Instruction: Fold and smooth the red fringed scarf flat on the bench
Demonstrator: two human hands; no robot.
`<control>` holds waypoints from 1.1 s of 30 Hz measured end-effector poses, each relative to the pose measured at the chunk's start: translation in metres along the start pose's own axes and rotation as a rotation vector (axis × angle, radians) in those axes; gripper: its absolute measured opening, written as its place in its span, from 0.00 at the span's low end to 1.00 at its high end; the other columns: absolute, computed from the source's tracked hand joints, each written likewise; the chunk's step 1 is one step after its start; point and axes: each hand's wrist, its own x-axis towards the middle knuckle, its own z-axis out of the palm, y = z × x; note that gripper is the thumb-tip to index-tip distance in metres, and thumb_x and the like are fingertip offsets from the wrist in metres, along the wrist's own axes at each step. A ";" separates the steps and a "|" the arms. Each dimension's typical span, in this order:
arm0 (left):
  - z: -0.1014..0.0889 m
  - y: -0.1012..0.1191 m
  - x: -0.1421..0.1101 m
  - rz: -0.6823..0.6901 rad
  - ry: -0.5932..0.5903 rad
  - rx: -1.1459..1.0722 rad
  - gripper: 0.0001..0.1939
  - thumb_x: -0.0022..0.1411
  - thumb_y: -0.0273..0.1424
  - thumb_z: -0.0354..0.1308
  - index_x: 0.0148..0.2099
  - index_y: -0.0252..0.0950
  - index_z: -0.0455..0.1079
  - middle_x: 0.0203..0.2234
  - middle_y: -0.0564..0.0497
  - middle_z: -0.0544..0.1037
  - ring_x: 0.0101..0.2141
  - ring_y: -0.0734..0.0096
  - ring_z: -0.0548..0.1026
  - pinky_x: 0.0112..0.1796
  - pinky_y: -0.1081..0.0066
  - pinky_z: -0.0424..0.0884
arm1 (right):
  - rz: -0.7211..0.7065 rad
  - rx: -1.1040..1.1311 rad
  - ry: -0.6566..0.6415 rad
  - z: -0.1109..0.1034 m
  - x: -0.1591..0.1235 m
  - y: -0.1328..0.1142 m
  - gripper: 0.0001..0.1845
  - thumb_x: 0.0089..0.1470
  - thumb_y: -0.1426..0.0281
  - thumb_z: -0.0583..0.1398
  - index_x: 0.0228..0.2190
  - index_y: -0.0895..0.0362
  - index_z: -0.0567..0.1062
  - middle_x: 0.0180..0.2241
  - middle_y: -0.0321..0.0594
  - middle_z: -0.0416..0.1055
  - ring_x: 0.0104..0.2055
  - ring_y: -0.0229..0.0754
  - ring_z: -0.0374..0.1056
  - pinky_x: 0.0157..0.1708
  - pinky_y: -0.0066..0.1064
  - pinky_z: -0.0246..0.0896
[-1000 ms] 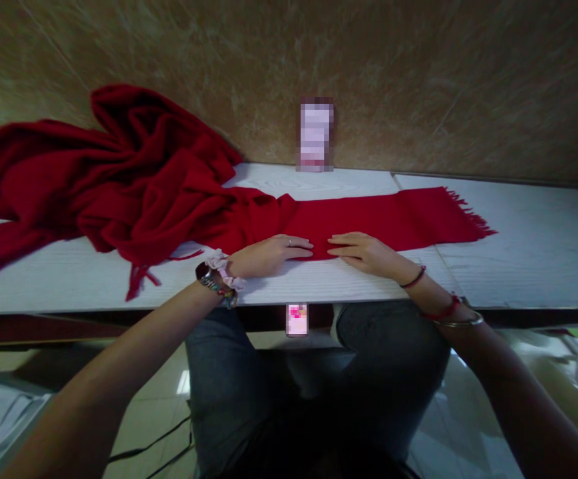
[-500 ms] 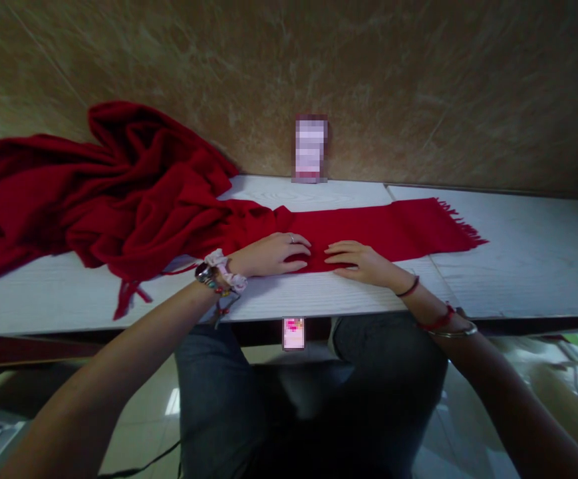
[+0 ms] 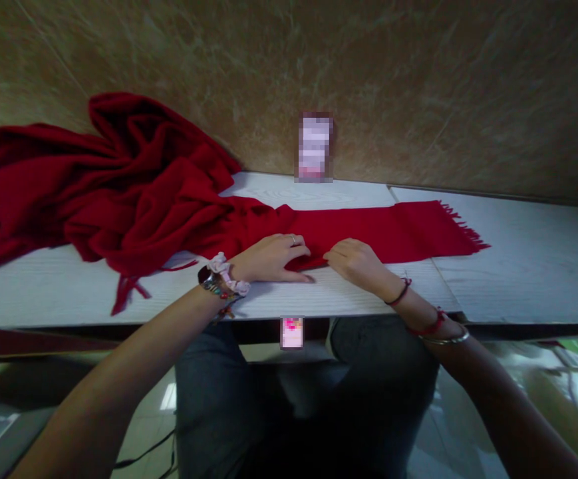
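Observation:
A long red scarf [image 3: 358, 226] stretches across the white table [image 3: 269, 303]. Its right part lies flat as a folded band ending in a fringe, while the left part is heaped in loose folds against the wall. My left hand [image 3: 276, 258] rests on the band beside the bunched part, fingers apart, its thumb out over the near edge. Just to the right, my right hand [image 3: 354, 261] has its fingertips pinched together on the near edge of the scarf. A ring, a watch and a scrunchie are on my left hand and wrist; bracelets circle my right wrist.
A blurred-out phone-shaped object [image 3: 314, 148] leans against the brown marbled wall [image 3: 418, 86] behind the table. Another pixelated item [image 3: 291, 332] shows below the table's front edge, between my knees. At the lower left, cables lie on the tiled floor.
My right hand has gone from flat, spread fingers to a pinch on the scarf's near edge. My left thumb has moved off the cloth toward the table. The view has shifted slightly.

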 end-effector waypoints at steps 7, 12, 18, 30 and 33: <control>0.003 0.005 0.000 0.030 0.083 0.100 0.08 0.59 0.26 0.50 0.41 0.35 0.69 0.34 0.49 0.72 0.33 0.72 0.70 0.32 0.74 0.64 | 0.024 0.045 0.069 0.008 -0.003 0.002 0.10 0.55 0.74 0.53 0.29 0.60 0.74 0.27 0.43 0.70 0.32 0.42 0.62 0.35 0.34 0.54; 0.003 0.004 -0.001 0.067 0.099 0.052 0.09 0.57 0.23 0.51 0.40 0.35 0.69 0.33 0.49 0.71 0.34 0.71 0.69 0.33 0.74 0.64 | -0.031 0.123 0.073 0.008 -0.007 0.005 0.10 0.55 0.75 0.53 0.34 0.59 0.74 0.32 0.44 0.70 0.36 0.43 0.62 0.38 0.36 0.53; 0.001 0.007 0.001 0.063 0.084 0.027 0.09 0.56 0.22 0.52 0.40 0.34 0.69 0.32 0.49 0.70 0.33 0.71 0.69 0.33 0.74 0.64 | -0.015 0.084 0.094 0.007 -0.006 0.005 0.11 0.55 0.76 0.52 0.27 0.60 0.74 0.28 0.43 0.69 0.33 0.42 0.61 0.39 0.35 0.53; 0.002 0.006 0.000 0.128 0.047 0.029 0.11 0.57 0.21 0.50 0.41 0.35 0.68 0.33 0.50 0.69 0.33 0.72 0.68 0.32 0.75 0.63 | -0.075 0.241 0.114 0.006 -0.010 0.011 0.11 0.55 0.75 0.53 0.29 0.58 0.76 0.31 0.43 0.70 0.36 0.42 0.63 0.40 0.37 0.55; 0.001 0.007 0.001 0.114 0.043 0.020 0.11 0.57 0.21 0.50 0.41 0.35 0.68 0.32 0.50 0.68 0.33 0.73 0.68 0.32 0.76 0.63 | -0.079 0.287 0.107 0.006 -0.010 0.010 0.11 0.55 0.74 0.53 0.29 0.58 0.75 0.30 0.42 0.70 0.36 0.41 0.63 0.41 0.37 0.55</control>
